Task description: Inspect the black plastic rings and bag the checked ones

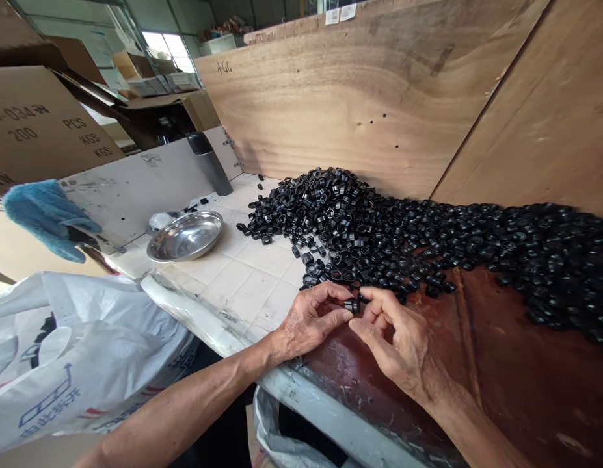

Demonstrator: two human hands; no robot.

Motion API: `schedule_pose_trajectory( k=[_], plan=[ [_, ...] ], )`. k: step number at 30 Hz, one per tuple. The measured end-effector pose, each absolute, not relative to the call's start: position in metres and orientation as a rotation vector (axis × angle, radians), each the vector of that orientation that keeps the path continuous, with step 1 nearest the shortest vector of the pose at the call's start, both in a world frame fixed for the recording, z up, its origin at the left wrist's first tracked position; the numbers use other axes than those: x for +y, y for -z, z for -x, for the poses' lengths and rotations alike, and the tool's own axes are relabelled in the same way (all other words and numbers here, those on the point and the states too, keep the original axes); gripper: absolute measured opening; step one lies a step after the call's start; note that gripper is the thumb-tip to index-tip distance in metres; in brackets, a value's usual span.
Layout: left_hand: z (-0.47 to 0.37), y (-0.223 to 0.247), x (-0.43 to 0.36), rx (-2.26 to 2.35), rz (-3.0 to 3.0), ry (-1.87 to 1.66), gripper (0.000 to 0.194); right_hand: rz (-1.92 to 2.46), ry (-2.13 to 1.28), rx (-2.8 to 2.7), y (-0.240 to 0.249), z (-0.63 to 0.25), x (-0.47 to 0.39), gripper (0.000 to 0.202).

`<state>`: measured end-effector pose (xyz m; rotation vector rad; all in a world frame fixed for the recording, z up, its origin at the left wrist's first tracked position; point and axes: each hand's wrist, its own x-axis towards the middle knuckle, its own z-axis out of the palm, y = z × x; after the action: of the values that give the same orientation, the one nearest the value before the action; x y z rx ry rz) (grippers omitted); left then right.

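Between the fingertips of my left hand (pixel 311 320) is a small black ring part (pixel 350 305), pinched by thumb and forefinger just above the front of the table. My right hand (pixel 396 335) is at its right side, forefinger and thumb curled close to the part; whether they grip a second piece is too small to tell. Right behind both hands lies a pile of small black rings (pixel 330 201). A spread of black round parts (pixel 540 253) joins it on the right, over the reddish-brown surface (pixel 525 383).
A shallow metal bowl (pixel 187 237) and a dark bottle (pixel 211 166) stand on the tiled surface at left. Wooden boards (pixel 350 97) wall the back. A blue cloth (pixel 47 211) hangs over the left panel, above a white sack (pixel 101 338). Cartons (pixel 42 123) stand behind.
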<state>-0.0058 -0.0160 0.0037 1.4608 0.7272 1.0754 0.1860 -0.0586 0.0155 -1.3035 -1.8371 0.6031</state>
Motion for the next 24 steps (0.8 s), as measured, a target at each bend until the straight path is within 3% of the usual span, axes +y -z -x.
schedule_pose_trajectory(
  k=[4,7,12,17,20,24],
  plan=[
    [0.007,-0.005,-0.016,0.740,-1.492,-1.068,0.020,1.312,-0.547,-1.868,-0.014,-0.186,-0.057,0.026],
    [0.007,-0.005,-0.017,0.727,-1.512,-1.062,0.019,1.256,-0.560,-1.801,-0.013,-0.185,-0.055,0.015],
    [0.008,-0.002,-0.018,0.716,-1.794,-0.996,0.019,1.364,-0.600,-1.752,-0.012,-0.186,-0.053,0.029],
    [0.009,0.000,-0.018,0.762,-1.764,-1.010,0.020,1.293,-0.713,-1.673,-0.012,-0.184,-0.054,0.018],
    [0.009,0.002,-0.018,0.772,-1.857,-1.008,0.021,1.400,-0.846,-1.566,-0.015,-0.176,-0.056,0.018],
    [0.016,-0.001,-0.021,0.695,-2.131,-0.990,0.021,1.456,-1.289,-1.267,-0.019,-0.174,-0.057,0.023]
  ],
)
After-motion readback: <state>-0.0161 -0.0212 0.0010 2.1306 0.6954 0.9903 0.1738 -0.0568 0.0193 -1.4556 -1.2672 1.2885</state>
